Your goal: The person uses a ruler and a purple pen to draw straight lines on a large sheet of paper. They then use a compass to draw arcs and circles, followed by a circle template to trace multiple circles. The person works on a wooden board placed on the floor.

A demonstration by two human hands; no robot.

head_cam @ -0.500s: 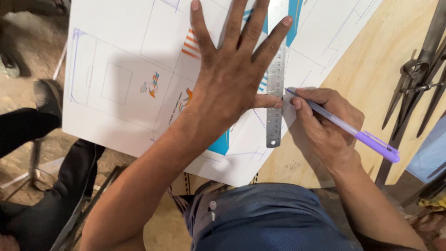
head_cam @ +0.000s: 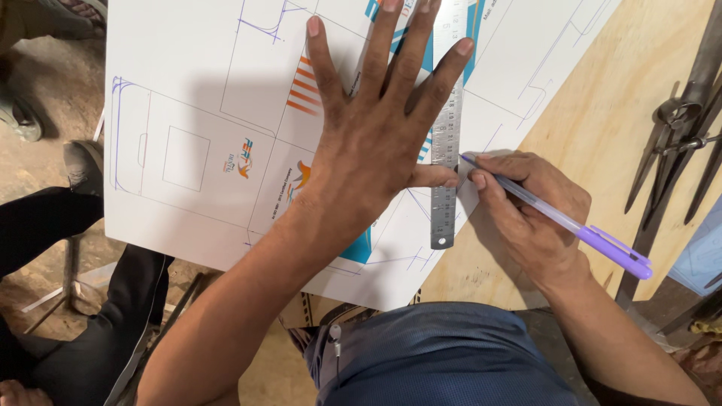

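Observation:
My left hand (head_cam: 376, 128) lies flat with fingers spread on a large white printed sheet (head_cam: 188, 90), its thumb pressing a steel ruler (head_cam: 445, 203) down onto the sheet. My right hand (head_cam: 526, 210) grips a purple pen (head_cam: 571, 229) whose tip touches the sheet at the ruler's right edge. The sheet carries thin blue box-outline lines and orange and teal print. It rests on a plywood board (head_cam: 602, 113).
Dark metal tools, like compasses or shears (head_cam: 677, 143), lie at the right edge of the board. Another person's dark-trousered legs (head_cam: 83, 316) and shoe (head_cam: 79, 162) are at the left, over a dirt floor. My blue shirt (head_cam: 436, 353) fills the bottom centre.
The pen tip has slid slightly up along the ruler's edge. My left hand keeps pressing the ruler in the same place.

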